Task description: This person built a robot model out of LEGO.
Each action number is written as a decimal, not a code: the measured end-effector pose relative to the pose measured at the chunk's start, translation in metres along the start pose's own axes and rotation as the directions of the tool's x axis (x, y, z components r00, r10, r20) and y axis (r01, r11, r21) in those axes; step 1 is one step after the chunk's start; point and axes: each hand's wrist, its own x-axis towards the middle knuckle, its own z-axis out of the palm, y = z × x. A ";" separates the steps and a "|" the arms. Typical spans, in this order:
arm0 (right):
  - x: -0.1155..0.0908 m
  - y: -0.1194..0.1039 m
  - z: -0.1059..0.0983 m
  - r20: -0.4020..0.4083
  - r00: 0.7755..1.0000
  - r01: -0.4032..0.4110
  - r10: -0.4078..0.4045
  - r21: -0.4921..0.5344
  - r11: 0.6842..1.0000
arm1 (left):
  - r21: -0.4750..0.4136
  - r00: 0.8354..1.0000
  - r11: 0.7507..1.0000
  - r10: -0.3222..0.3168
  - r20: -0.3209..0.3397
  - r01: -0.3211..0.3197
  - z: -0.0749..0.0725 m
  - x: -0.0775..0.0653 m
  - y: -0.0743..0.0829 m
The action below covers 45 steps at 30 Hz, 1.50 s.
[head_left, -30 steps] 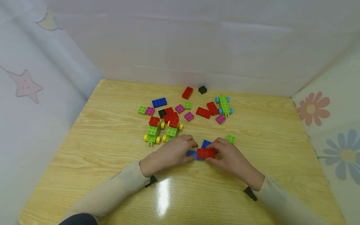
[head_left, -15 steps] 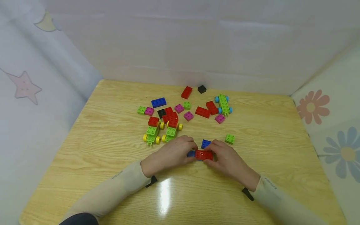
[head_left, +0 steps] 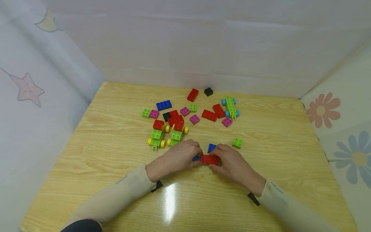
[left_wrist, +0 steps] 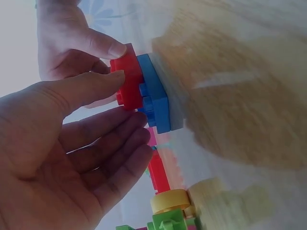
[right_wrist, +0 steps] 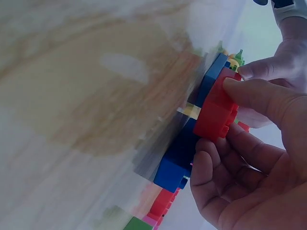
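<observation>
A red eight-stud building brick [head_left: 209,160] sits over a blue brick [head_left: 196,158] low on the table, offset to the right so the blue one's left studs show in the left wrist view. Whether the two are fully pressed together, I cannot tell. My right hand [head_left: 233,162] pinches the red brick, thumb on the near side and fingers behind. From the left, my left hand [head_left: 178,159] has its thumb on the red brick [left_wrist: 128,79] and its fingers curled behind, partly hidden. Just behind the right fingers lies a second blue brick [right_wrist: 175,163].
Two green wheeled vehicles with yellow wheels [head_left: 156,135] stand left of the hands. Loose red, pink, green and black bricks lie further back, with a green base on blue wheels [head_left: 231,107]. A green brick [head_left: 237,143] lies right of the right hand. White cloth hangs behind.
The red brick has come down and slightly left over the blue brick, its studs now facing up. My right hand moved a little left with it; the left hand barely moved.
</observation>
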 end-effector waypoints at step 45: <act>-0.044 0.042 -0.023 -0.018 0.973 -0.230 0.231 0.014 0.973 | 0.069 0.999 0.996 -0.051 0.002 0.051 -0.089 0.088 -0.032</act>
